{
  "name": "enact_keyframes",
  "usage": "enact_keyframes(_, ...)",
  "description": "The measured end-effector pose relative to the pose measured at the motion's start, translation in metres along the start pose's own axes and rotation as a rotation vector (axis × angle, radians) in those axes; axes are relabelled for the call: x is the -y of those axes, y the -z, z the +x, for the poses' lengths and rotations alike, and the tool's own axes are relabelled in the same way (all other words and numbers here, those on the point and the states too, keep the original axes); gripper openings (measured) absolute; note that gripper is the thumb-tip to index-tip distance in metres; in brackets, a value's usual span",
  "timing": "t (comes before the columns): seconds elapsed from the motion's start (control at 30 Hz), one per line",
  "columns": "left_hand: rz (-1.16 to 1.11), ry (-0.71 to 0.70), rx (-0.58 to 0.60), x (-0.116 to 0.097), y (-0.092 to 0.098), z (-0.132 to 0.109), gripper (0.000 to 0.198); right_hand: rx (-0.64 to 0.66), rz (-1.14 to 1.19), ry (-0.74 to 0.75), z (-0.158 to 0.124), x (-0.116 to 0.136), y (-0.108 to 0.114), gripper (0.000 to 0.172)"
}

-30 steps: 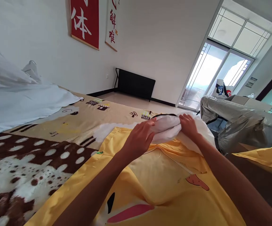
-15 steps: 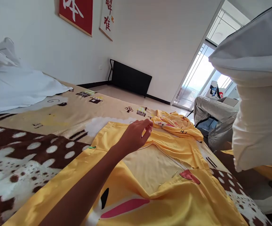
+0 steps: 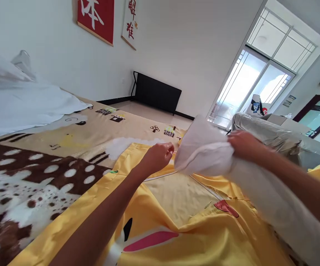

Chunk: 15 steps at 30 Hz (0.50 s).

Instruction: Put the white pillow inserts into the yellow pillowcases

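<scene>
A yellow cloth cover (image 3: 218,236) with pink and black prints lies spread over the bed, with a wide opening that shows beige fabric beneath. My left hand (image 3: 160,157) hovers over the cover's far part near that opening, fingers curled together; what they hold, if anything, is too small to name. My right hand (image 3: 244,146), blurred, grips a long white quilt (image 3: 271,195). The quilt's front end hangs over the opening, just right of my left hand, and the rest trails down to the lower right.
A patterned blanket (image 3: 74,147) covers the bed. White bedding (image 3: 27,107) lies at the left. Beyond the bed a black folded panel (image 3: 157,92) leans by the wall. Plastic-covered furniture (image 3: 262,133) and a glass door (image 3: 240,81) stand at the right.
The white quilt has come down and left from the upper right, over the opening. My right hand has come into view gripping it. My left hand has moved slightly left and down.
</scene>
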<state>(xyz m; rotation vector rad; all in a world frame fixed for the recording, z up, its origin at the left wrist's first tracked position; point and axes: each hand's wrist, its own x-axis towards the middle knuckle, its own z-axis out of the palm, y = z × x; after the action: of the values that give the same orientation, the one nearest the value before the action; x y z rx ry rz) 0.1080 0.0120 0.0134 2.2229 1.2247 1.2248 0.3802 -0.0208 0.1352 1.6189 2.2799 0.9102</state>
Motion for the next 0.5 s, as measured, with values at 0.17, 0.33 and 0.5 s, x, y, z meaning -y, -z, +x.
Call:
enact_keyframes(0.17, -0.177, 0.046, -0.093, 0.013, 0.007, 0.006, 0.017, 0.122, 0.118, 0.302, 0.017, 0.109, -0.073, 0.015)
enact_keyframes(0.33, -0.357, 0.126, 0.061, 0.038, 0.0, 0.012, 0.017, 0.117, 0.215, 0.328, 0.022, 0.109, -0.086, 0.018)
enact_keyframes(0.5, -0.353, 0.227, 0.269, 0.082, -0.018, 0.012, 0.021, 0.159, 0.345, 0.185, -0.004, 0.097, -0.09, 0.049)
